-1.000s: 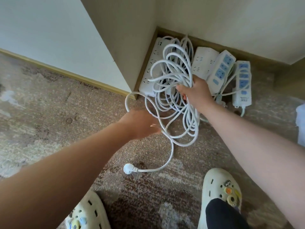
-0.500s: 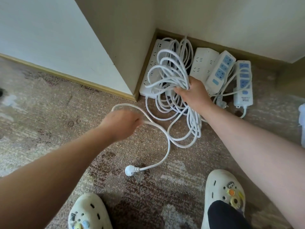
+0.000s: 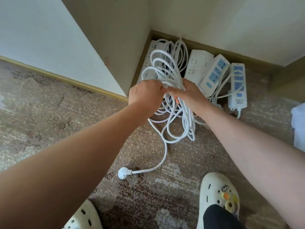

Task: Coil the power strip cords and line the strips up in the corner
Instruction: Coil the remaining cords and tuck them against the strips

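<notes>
Nearest the person, the round white plug (image 3: pixel 122 173) lies loose on the brown patterned carpet floor (image 3: pixel 49 123), with a short run of the long white power cord (image 3: pixel 173 128) trailing up from it; this tail is not yet wound in. Further on, most of the cord hangs in uneven loops gathered at one point, where both hands meet. The left hand (image 3: pixel 145 94) is curled on the strands at the gathering point, and the right hand (image 3: pixel 186 96) grips the bundle just beside it, the two touching. The loops differ in size and some sag onto the carpet, so the coil looks rough and unfinished.

Beyond the hands, in the corner, the white power strip against the side wall (image 3: pixel 147 65) lies partly under the upper loops. To its right sit a plain white strip (image 3: pixel 198 65), a white strip with blue sockets (image 3: pixel 214 71) leaning against it at an angle, and another blue-socket strip (image 3: pixel 237 85) a little apart, thin cords loose between them. I judge the task about halfway: the lining up and remaining cords still need work.
</notes>
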